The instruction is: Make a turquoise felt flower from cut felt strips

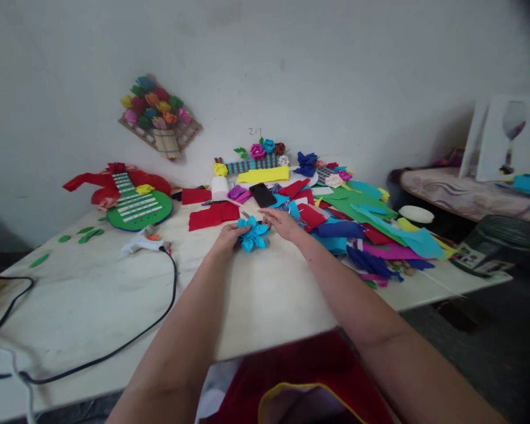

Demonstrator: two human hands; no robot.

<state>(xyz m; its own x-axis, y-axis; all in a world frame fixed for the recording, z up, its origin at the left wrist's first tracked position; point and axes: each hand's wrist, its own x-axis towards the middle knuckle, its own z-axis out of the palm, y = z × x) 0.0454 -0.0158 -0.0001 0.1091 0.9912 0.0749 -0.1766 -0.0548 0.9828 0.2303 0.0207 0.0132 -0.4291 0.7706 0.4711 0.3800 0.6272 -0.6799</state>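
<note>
A bright blue paper flower (253, 234) with pointed petals is held just above the table. My left hand (228, 237) pinches it by its left side, thumb and fingers closed on the petals. On the opposite side, my right hand (281, 222) has its fingertips bent together at the petals' right edge. Just behind the flower, the grey blades of a pair of scissors (246, 214) show; the flower and fingers hide the rest. Red paper pieces (205, 218) lie beyond my left hand, and a black phone (262, 195) lies beyond my right.
A white glue gun (143, 242) with a black cord (175, 282) lies on the left. Behind it is a green and red paper guitar (139, 209). Coloured paper scraps (357, 218) heap up on the right, near a dark tub (497, 247) at the table's edge.
</note>
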